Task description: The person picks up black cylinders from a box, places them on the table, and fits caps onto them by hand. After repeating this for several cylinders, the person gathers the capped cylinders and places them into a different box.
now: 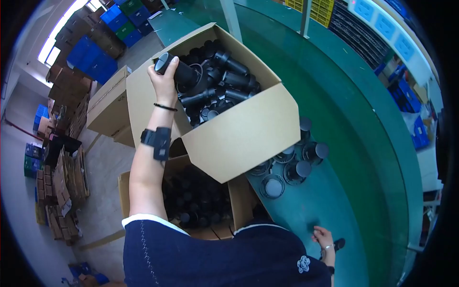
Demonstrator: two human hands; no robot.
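Observation:
My left hand [165, 85] is closed around a black cylindrical plastic part [181, 71] with a wide round flange, over the left side of an open cardboard box [244, 136]. Similar black cylindrical parts [234, 79] fill that box in a jumble. Low on the right, my right hand [323, 237] is over the green bench top [306, 208], fingers loosely bent and apart, and I see nothing in it. Between the box and this hand, several black flanged parts [297, 171] stand on the bench, flange down.
Below my left arm sits a second open carton [234, 203], also filled with black parts. A closed carton [107, 103] stands left of the upper box. A green belt-like surface [334, 124] curves along the right, beneath a white socket strip [385, 28]. Blue crates [93, 60] are stacked far left.

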